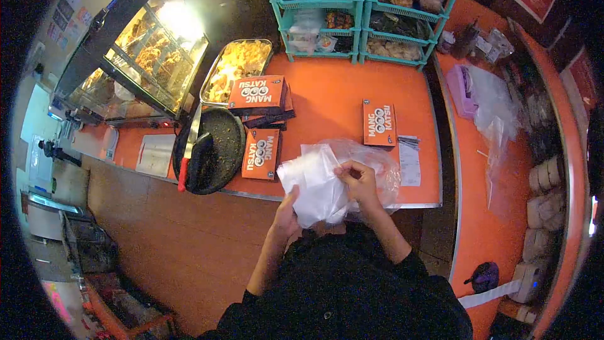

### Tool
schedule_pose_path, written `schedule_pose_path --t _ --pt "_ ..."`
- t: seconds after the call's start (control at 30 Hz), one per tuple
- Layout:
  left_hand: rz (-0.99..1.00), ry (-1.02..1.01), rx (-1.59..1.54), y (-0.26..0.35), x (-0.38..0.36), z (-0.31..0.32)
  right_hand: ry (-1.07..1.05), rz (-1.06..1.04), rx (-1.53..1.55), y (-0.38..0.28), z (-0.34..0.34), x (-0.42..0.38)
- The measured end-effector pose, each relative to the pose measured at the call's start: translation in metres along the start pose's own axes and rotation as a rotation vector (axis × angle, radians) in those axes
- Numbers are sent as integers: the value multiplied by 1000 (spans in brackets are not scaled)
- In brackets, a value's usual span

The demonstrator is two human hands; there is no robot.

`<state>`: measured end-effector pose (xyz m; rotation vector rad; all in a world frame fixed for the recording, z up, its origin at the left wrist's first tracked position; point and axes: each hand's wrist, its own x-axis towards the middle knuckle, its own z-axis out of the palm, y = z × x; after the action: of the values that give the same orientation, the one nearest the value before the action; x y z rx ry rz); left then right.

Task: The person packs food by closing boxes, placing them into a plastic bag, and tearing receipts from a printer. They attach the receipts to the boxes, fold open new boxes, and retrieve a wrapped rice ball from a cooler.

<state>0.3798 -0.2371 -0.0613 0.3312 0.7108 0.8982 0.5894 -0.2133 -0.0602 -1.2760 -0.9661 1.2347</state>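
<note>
White sheets [311, 179] first — a thin, loose stack, held up at the near edge of the orange counter [324, 101], right in front of the wearer's body. From my end, the left hand [287, 215] is clamped on the stack's lower left side; the right hand [357, 184] has thumb and fingers together, pinched on the right edge. I can't tell the sheet count, or if these are bags.

Clear plastic [385, 164] lies crumpled just beside the right hand. A receipt [410, 165] is right of that, an orange MANG KATSU box [379, 123] just behind. Left of the sheets I get a second box [261, 153], then a round black pan [228, 145] with a red-handled knife [190, 146] across it. Further back: yellow food [242, 62] in a metal tray, teal racks [321, 5] — and a lit glass cabinet [141, 56] far left.
</note>
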Motion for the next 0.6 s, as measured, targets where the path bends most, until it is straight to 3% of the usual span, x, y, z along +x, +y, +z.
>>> schedule_pose_path --t 0.27,0.33,0.37,0.43,0.47,0.53,0.6 --pt "115 102 -3 12 -19 -29 74 106 12 0 -33 20" --pt "132 132 -19 21 -31 -36 431 -268 -365 -9 -46 29" --pt "175 144 -26 25 -37 -38 423 -265 -365 -26 -43 27" --pt "251 172 -56 31 -42 -48 604 -927 -975 -64 -37 17" --pt "247 174 -56 32 -45 -54 603 -923 -976 -59 -32 15" --pt "228 176 -69 36 -48 -59 232 -1162 -1089 -33 -23 8" --pt "238 169 -74 36 -45 -57 -141 -863 -1235 32 -31 11"
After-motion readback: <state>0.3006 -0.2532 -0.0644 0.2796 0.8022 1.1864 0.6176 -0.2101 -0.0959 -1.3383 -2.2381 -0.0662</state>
